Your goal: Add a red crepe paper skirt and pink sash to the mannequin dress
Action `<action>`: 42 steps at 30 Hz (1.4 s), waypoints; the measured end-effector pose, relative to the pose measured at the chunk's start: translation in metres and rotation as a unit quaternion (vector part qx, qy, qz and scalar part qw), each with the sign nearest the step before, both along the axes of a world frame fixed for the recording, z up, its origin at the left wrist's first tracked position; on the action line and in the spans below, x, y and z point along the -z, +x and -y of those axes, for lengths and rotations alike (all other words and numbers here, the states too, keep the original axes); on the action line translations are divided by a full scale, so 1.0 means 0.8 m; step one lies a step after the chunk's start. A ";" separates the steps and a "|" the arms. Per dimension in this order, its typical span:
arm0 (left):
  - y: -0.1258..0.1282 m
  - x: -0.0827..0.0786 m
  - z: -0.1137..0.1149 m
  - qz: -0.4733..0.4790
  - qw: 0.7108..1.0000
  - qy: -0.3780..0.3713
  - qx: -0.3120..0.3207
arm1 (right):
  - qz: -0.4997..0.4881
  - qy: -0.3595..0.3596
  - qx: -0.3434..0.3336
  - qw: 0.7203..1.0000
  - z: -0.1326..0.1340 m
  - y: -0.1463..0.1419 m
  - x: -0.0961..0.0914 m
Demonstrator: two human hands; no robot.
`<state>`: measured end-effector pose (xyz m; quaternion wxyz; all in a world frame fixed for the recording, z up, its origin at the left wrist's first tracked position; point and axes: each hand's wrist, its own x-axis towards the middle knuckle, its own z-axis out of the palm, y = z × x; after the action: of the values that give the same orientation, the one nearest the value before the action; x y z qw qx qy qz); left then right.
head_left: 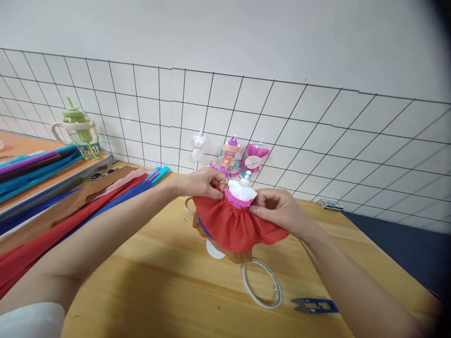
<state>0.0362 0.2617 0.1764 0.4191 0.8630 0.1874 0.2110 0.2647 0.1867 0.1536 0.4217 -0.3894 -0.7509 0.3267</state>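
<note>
White sleeve point(31, 321) nearest, your left hand point(207, 183) and right hand point(276, 209) pinch, fingers closed, the red ruffle point(236, 227) across the front of the mini mannequin point(242, 189) under its pink band point(235, 200); brown layer point(239, 257) and blue layer point(205, 227) already on, red looks unsecured.

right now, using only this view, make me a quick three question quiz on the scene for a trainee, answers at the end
1. True or false: the left hand and right hand both touch the red fabric.
2. Which lies just right, in the picture, of the white ring in front?
A. lidded cup
B. blue snips
C. purple roll
3. What colour is the band on the white dress form, just above the red fabric?

Key: 1. True. 2. B. 3. Bright pink.
</note>
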 end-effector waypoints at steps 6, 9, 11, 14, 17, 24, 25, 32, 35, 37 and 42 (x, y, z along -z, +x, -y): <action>0.003 0.006 -0.013 -0.007 0.999 -0.032 0.036 | 0.019 -0.009 0.013 1.000 -0.003 -0.002 0.001; 0.005 0.007 -0.018 -0.007 0.997 -0.043 0.058 | 0.032 -0.016 0.022 0.999 -0.003 -0.003 0.002; 0.005 0.007 -0.020 -0.009 0.997 -0.041 0.069 | 0.037 -0.019 0.022 0.999 -0.004 -0.003 0.001; 0.006 0.005 -0.022 -0.015 0.995 -0.039 0.087 | 0.042 -0.024 0.019 0.999 -0.005 -0.001 0.000; 0.007 0.003 -0.023 -0.020 0.992 -0.067 0.108 | 0.050 -0.029 0.013 0.998 -0.008 0.001 -0.001; 0.008 0.005 -0.022 -0.006 0.987 -0.107 0.118 | 0.107 0.007 0.025 0.994 -0.015 0.007 -0.005; 0.008 0.007 -0.022 0.000 0.987 -0.108 0.115 | 0.109 0.011 0.029 0.994 -0.015 0.007 -0.007; 0.009 0.012 -0.021 0.013 0.988 -0.115 0.102 | 0.090 0.010 0.034 0.995 -0.015 0.005 -0.007; 0.011 0.012 -0.020 0.007 0.989 -0.100 0.104 | 0.078 0.005 0.026 0.997 -0.014 0.003 -0.004; 0.011 0.011 -0.020 0.003 0.991 -0.085 0.103 | 0.073 0.000 0.020 0.997 -0.014 0.003 -0.003; 0.014 0.010 -0.016 -0.011 0.993 -0.048 0.110 | 0.072 -0.014 0.000 0.997 -0.015 0.004 -0.003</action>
<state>0.0474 0.2744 0.1685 0.4789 0.8593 0.1060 0.1451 0.2675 0.1985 0.1563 0.3608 -0.4180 -0.7748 0.3079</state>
